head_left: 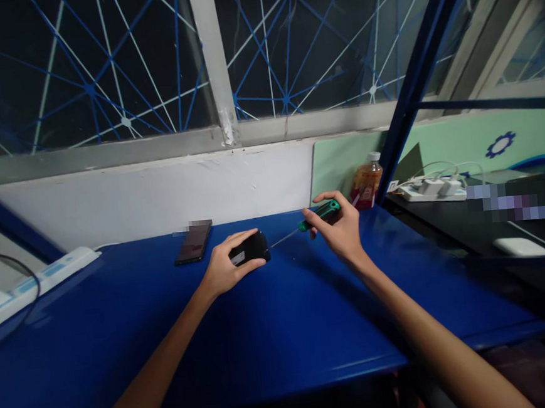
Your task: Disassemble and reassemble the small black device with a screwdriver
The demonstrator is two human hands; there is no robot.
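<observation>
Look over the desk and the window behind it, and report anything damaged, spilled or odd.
A rough pale patch marks the foot of the window frame's upright, perhaps chipped paint, unlike the smoother surface above. A tiny speck lies on the blue desk near the screwdriver, too small to identify. No spill shows.

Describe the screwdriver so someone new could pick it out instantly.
Find the blue tabletop, then the right hand over its far half. The screwdriver is in that hand, its thin shaft pointing left toward the black device in the left hand. Its green-and-black handle sets it apart from that boxy device.
</observation>
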